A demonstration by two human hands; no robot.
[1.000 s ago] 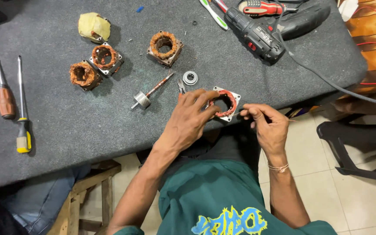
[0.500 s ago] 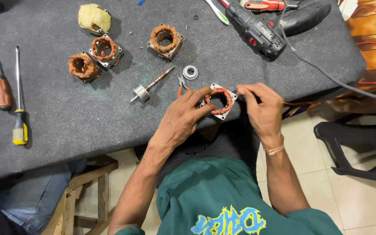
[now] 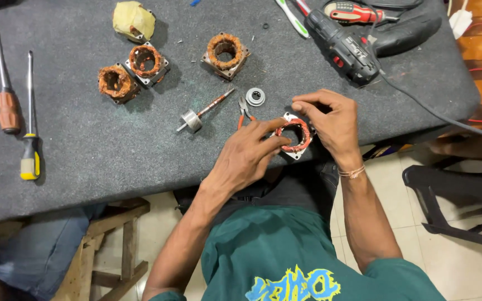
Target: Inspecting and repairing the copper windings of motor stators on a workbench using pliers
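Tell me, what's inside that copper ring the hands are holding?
The copper ring is hollow: only a dark, empty hole shows in its middle. The left hand touches its near side and the right hand covers its far edge, hiding that part.

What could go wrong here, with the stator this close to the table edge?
1. The stator sits at the table edge between both hands; a slip could drop it to the floor.
2. The pliers lie right beside the left hand; a nudge might snag them.
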